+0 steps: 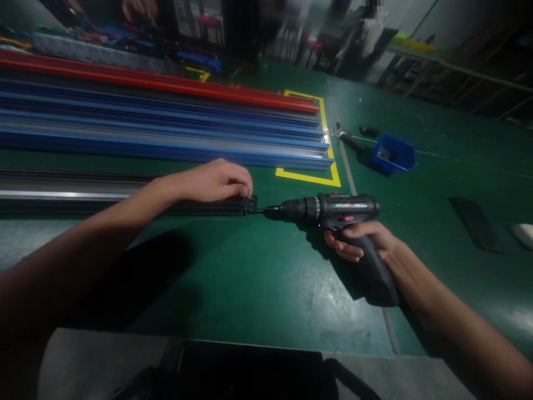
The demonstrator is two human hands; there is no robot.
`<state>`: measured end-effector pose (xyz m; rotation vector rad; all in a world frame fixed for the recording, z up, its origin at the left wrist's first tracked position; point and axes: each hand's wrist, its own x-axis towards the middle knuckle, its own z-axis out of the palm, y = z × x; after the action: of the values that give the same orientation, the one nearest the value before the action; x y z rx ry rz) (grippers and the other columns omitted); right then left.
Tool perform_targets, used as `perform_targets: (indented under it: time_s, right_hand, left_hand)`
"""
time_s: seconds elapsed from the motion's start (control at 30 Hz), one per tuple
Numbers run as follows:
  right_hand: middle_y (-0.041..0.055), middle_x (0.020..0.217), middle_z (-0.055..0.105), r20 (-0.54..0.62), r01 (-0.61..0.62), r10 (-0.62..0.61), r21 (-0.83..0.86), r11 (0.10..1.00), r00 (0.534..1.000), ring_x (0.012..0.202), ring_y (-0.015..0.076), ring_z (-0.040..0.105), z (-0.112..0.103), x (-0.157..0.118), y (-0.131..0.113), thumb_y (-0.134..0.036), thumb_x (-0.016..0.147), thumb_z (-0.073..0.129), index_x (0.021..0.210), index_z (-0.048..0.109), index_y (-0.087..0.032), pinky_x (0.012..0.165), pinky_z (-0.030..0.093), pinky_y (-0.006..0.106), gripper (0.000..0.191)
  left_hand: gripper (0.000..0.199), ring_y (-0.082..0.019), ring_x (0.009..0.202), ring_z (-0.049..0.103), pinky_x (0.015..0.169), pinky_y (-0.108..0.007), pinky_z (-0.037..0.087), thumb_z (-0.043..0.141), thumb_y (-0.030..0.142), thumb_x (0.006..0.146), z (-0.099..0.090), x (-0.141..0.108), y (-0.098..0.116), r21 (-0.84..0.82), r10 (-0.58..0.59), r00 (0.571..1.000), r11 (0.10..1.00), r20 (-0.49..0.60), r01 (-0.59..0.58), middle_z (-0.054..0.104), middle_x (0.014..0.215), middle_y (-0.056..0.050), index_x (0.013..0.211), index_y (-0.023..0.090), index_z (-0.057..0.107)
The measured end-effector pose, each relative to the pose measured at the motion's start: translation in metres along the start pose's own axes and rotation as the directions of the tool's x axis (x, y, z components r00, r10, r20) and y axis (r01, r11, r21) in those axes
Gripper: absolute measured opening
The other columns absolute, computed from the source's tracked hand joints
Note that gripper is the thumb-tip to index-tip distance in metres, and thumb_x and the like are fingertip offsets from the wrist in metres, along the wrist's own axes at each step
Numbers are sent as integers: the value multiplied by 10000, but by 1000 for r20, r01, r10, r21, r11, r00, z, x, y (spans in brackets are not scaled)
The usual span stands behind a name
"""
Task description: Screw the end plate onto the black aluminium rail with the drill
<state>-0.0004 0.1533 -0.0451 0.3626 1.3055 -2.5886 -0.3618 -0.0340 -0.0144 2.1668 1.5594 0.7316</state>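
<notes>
My right hand (358,241) is wrapped round the grip of a black cordless drill (345,208), which lies level and points left. The drill's bit reaches a small black end piece (251,204) at the right end of a long black rail (200,208). On top of that end rests my left hand (220,180), its fingers curled down and pressed on the black piece; the fingertips are partly hidden. Whether the bit touches a screw is too small to tell.
Blue rails (166,122) and a red rail (175,80) lie behind, near yellow tape (308,178). A blue bin (395,153), a dark flat object (477,224) and a white object (523,234) are on the green table (250,289). A person's hands (139,10) show at the back left.
</notes>
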Motion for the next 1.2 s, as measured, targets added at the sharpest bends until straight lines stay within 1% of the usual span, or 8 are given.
perform_targets:
  time_s: [0.17,0.37,0.47,0.6,0.83,1.0,1.2]
  right_hand:
    - [51,819,663,12,8,-8,-4,1000,1000,472,36,438,1,0,0,-248,908,702,980,732,-63,499,514,173,201]
    - [49,799,641,7,7,-7,0,1000,1000,469,35,433,5,0,-2,-247,901,712,958,731,-48,502,506,165,207]
    - [45,802,626,27,16,-16,1,1000,1000,485,35,438,4,0,-1,-232,927,688,972,722,-49,521,510,159,191]
    - [54,819,640,61,32,-33,14,999,998,482,34,437,0,1,1,-242,938,674,999,724,-40,522,524,159,217]
    - [49,805,646,22,9,-9,3,1000,1000,476,40,439,2,0,-1,-239,913,700,965,732,-56,498,527,175,193]
    - [54,802,649,9,-9,9,14,1000,1000,475,34,443,4,0,-3,-237,898,717,968,733,-40,501,526,165,209]
    - [54,795,652,0,-19,19,23,1000,1000,472,35,443,4,-1,-3,-236,893,725,976,738,-34,495,520,168,219]
  left_hand:
    - [226,-137,828,714,776,-237,508,592,320,961,0,0,0,-6,7,1000,1000,-9,-7,788,909,-2,857,227,769]
    - [248,-132,819,710,780,-232,506,585,339,973,0,0,1,-4,5,1000,1000,-1,-5,786,906,-2,849,221,764]
    - [241,-129,830,714,790,-226,503,583,326,976,0,0,0,-3,13,1000,1000,-1,-13,784,907,1,856,220,763]
    - [233,-131,840,719,790,-225,504,582,323,979,0,0,-1,-2,20,1000,1000,-3,-20,784,918,1,867,224,761]
    - [219,-128,824,712,781,-225,506,584,294,963,0,0,1,-7,13,1000,1000,3,-13,779,902,2,859,223,763]
    - [231,-132,846,717,790,-228,505,571,296,975,0,-1,0,-2,18,1000,1000,3,-18,783,923,0,870,222,762]
    - [222,-129,828,709,785,-233,499,579,289,967,-1,0,2,-10,7,1000,1000,8,-7,777,905,0,862,220,762]
